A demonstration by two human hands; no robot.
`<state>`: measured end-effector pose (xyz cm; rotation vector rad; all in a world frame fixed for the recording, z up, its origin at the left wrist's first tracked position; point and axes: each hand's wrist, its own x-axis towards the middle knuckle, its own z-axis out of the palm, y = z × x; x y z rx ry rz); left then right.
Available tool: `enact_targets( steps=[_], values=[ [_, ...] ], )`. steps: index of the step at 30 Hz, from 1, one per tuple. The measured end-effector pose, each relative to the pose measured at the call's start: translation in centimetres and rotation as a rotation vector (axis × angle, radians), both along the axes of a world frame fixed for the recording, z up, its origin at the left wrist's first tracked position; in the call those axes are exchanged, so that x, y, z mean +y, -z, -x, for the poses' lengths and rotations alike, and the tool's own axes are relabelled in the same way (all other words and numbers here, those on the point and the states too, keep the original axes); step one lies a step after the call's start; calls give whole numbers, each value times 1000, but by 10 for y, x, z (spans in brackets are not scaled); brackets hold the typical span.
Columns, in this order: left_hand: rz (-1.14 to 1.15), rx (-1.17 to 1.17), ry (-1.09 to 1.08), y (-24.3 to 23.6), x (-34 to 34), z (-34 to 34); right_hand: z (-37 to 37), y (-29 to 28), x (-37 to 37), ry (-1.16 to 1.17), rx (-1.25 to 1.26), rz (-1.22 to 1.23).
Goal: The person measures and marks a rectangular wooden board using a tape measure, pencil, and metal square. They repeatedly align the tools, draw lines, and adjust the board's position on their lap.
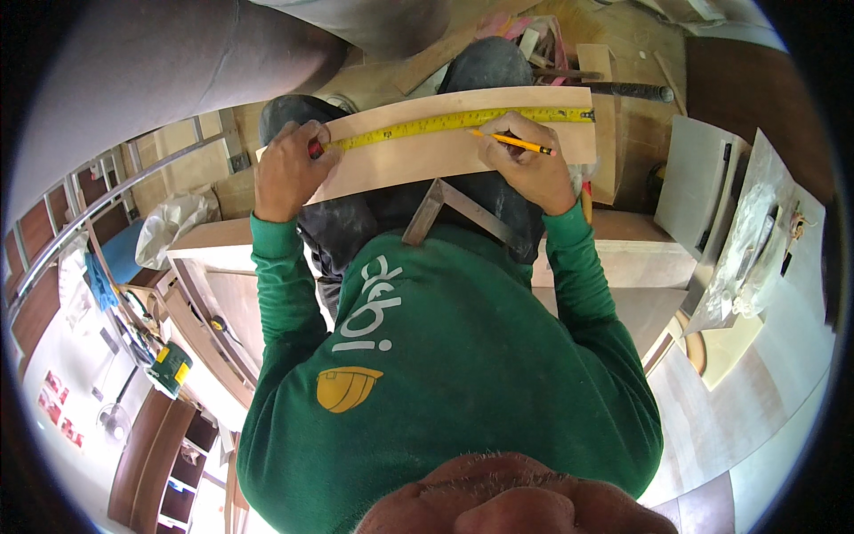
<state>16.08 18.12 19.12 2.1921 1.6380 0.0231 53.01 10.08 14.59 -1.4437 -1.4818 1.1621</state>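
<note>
A pale wooden board point(391, 165) lies across my thighs. Along it runs a yellow tape measure blade point(409, 127), drawn out to the board's right end. My left hand point(292, 169) is closed around the red tape measure case point(316, 149) at the left end, most of it hidden by the fingers. In my right hand point(534, 169) I pinch a yellow pencil point(525, 143), its tip pointing left just below the blade. The right fingers rest on the board and touch the tape. A metal try square point(427, 214) lies on my lap against my green sweatshirt.
Wood scraps and a pink bag point(543, 36) lie on the floor beyond my knees. A dark rod point(632, 91) crosses another board point(605, 178) at the right. A metal ladder point(116, 196) and a white sack point(182, 222) are at the left. A wooden cabinet frame point(213, 240) stands beside me.
</note>
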Motion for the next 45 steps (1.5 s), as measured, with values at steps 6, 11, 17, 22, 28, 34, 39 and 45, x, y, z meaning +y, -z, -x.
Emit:
enact_targets(
  steps=[6,11,17,22,28,34,39,45],
  values=[
    [12,16,15,-1,1,0,2,-1,0,1,-9,-24],
    [8,6,-14,-1,1,-2,2,0,1,-8,-18,-26],
    [20,-1,-38,-3,1,-4,3,0,3,-13,-10,-55],
    [30,11,-35,-4,3,-4,1,0,3,-18,-37,-8],
    [26,6,-37,-2,3,-2,2,1,3,-14,-29,10],
    [34,2,-40,-4,4,-4,0,1,5,-31,-23,23],
    [27,-40,-38,-1,9,-3,0,1,8,-21,-18,30],
    [10,-46,-17,3,17,-1,0,-2,14,-12,6,60]
  ],
)
